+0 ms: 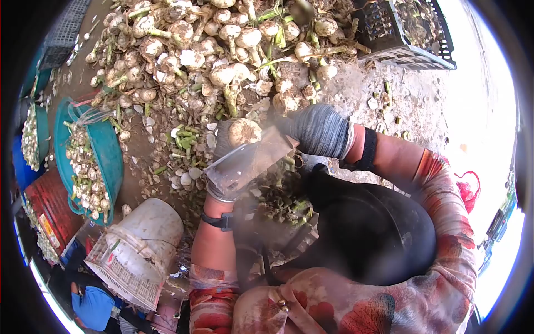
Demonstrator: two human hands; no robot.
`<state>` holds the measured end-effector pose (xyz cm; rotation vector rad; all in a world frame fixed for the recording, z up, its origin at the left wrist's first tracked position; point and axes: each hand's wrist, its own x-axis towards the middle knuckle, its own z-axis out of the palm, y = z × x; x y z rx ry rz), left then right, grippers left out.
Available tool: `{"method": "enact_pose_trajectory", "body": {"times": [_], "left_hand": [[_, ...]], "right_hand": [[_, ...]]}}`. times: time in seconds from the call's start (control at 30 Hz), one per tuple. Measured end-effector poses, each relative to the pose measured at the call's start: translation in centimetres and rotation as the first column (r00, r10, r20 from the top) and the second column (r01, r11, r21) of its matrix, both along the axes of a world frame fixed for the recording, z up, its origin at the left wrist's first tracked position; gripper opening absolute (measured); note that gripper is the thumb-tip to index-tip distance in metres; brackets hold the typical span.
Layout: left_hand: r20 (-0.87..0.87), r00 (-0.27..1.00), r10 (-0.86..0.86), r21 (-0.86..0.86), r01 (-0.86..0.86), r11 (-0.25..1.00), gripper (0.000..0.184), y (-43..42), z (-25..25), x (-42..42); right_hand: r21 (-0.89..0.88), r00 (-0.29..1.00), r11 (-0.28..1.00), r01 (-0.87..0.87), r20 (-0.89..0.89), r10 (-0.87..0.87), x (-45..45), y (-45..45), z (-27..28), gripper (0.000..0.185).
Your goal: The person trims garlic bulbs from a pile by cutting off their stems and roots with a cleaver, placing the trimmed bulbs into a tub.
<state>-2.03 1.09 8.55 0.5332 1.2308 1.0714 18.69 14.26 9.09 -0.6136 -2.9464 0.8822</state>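
Observation:
My right hand [321, 131], in a grey glove, is wrapped round the handle end of a wide cleaver [247, 162]. The blade reaches left across the front of my left hand [223, 139], which wears a pale glove and holds a garlic bulb [244, 131] with its cut face up. The blade's upper edge lies just below the bulb; whether they touch is unclear. Much of my left hand is hidden behind the blade. Beyond both hands lies a large heap of garlic bulbs [183, 33] with stalks. Cut stalk pieces [186, 139] and round trimmings are on the ground to the left.
A teal basket [114, 161] of garlic stands at the left. Below it are a white bucket [158, 222], a white crate [122, 270] and a red container [50, 200]. A black crate [411, 55] stands at the upper right. Another person [94, 306] is at the lower left.

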Motion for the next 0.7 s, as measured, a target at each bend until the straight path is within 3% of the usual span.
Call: {"method": "enact_pose_trajectory", "body": {"times": [0.03,0.07,0.1,0.13,0.17,0.2,0.27,0.3,0.33,0.37,0.4,0.43,0.47,0.5,0.57,0.63,0.67,0.7], "left_hand": [[0.193,0.978,0.078,-0.095,-0.061,0.994,0.067,-0.1,0.3,0.3],[0.224,0.969,0.105,-0.167,-0.068,0.984,0.067,-0.2,0.8,0.7],[-0.162,0.986,-0.036,-0.04,0.03,0.999,0.071,-0.3,1.6,1.3],[-0.537,0.834,-0.122,0.041,0.171,0.984,0.074,-0.4,2.5,2.0],[-0.651,0.755,-0.084,0.226,0.298,0.927,0.076,-0.6,3.4,2.3],[-0.695,0.718,-0.036,0.244,0.283,0.928,0.066,-0.8,4.9,2.3],[-0.483,0.845,0.231,0.252,-0.119,0.96,0.056,-2.3,4.9,-3.7],[-0.309,0.868,0.389,0.298,-0.3,0.906,0.051,-3.1,5.5,-8.1],[-0.135,0.837,0.531,0.327,-0.468,0.821,0.046,-3.9,6.0,-12.5],[0.164,0.784,0.598,0.426,-0.603,0.675,0.049,-5.2,6.5,-17.5],[0.215,0.635,0.742,0.498,-0.725,0.477,0.056,-4.9,8.6,-19.6],[0.203,0.631,0.749,0.501,-0.724,0.474,0.056,-5.9,8.9,-21.4],[0.254,0.552,0.794,0.393,-0.809,0.436,0.057,-6.7,9.1,-23.2],[0.306,0.466,0.83,0.28,-0.877,0.39,0.058,-6.8,8.9,-24.0],[-0.128,0.689,0.713,0.438,-0.606,0.664,0.054,-6.0,4.0,-21.6],[-0.377,0.73,0.57,0.164,-0.553,0.817,0.043,-2.0,2.1,-14.9],[-0.601,0.723,0.34,0.09,-0.361,0.928,0.039,-0.7,1.3,-11.0],[-0.594,0.737,0.322,0.128,-0.309,0.943,0.033,-0.4,-1.2,-7.8]], "right_hand": [[-0.014,0.998,1.0,-0.007,0.058,0.008,0.1,0.2,-0.5,0.029],[-0.028,0.993,0.999,-0.017,0.113,0.02,0.1,0.6,-1.2,0.038],[-0.06,0.983,0.991,0.124,0.144,-0.114,0.2,1.6,-3.1,0.027],[0.001,0.882,0.941,0.339,0.348,-0.318,0.4,3.9,-3.5,0.024],[0.029,0.856,0.926,0.376,0.371,-0.359,2.2,5.4,-5.6,0.023],[-0.029,0.843,0.913,0.408,0.396,-0.364,2.7,6.0,-5.3,0.025],[0.224,0.921,0.9,0.373,0.029,-0.388,4.4,5.3,-5.6,0.032],[0.228,0.923,0.901,0.368,0.027,-0.384,4.4,5.3,-5.2,0.032],[0.102,0.859,0.858,0.503,0.053,-0.509,4.1,5.0,-4.6,0.034],[-0.025,0.773,0.776,0.63,0.104,-0.625,3.8,4.3,-3.8,0.037],[-0.087,0.719,0.717,0.691,0.178,-0.672,3.1,3.9,-2.4,0.039],[-0.102,0.753,0.746,0.658,0.081,-0.653,3.8,3.6,-4.1,0.039],[-0.111,0.775,0.773,0.625,-0.025,-0.631,4.2,3.4,-5.7,0.039],[-0.106,0.774,0.769,0.63,0.013,-0.633,3.7,3.1,-5.2,0.039],[-0.147,0.788,0.779,0.609,0.002,-0.616,3.2,2.1,-4.9,0.039],[-0.104,0.831,0.825,0.555,0.014,-0.557,3.1,1.9,-5.2,0.038],[-0.106,0.844,0.838,0.535,0.031,-0.535,3.4,1.8,-5.5,0.039],[-0.076,0.852,0.849,0.523,0.071,-0.519,3.6,1.8,-5.6,0.04]]}}
